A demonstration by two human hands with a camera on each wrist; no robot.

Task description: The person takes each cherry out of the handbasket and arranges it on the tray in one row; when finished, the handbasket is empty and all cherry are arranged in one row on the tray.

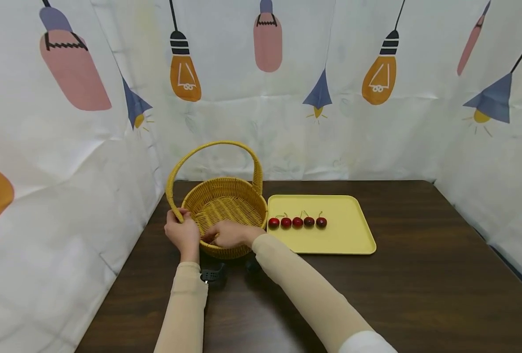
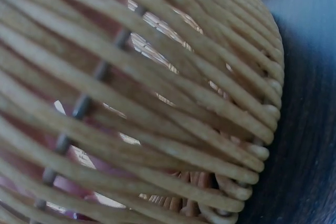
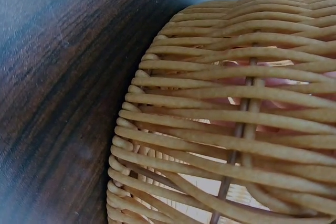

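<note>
A yellow wicker basket (image 1: pixel 230 182) with a tall arched handle stands at the left of the table. My left hand (image 1: pixel 183 233) grips the handle's base at the basket's left side. Inside the front-left rim is my right hand (image 1: pixel 230 233), its fingers pointing down and left; whether they pinch anything is hidden. Both wrist views look at the woven wall from outside, the basket (image 2: pixel 173 93) filling most of the left one and the basket (image 3: pixel 231 108) the right one. Pinkish patches show through the gaps. Several dark red cherries (image 1: pixel 298 222) with stems lie in a row on a yellow tray (image 1: pixel 345 235).
The tray stands right against the basket's right side. Beneath both is a dark wooden table (image 1: pixel 420 274). White fabric with printed lamps (image 1: pixel 378 78) hangs behind and at both sides. A black strap (image 1: pixel 212 274) sits at my left wrist.
</note>
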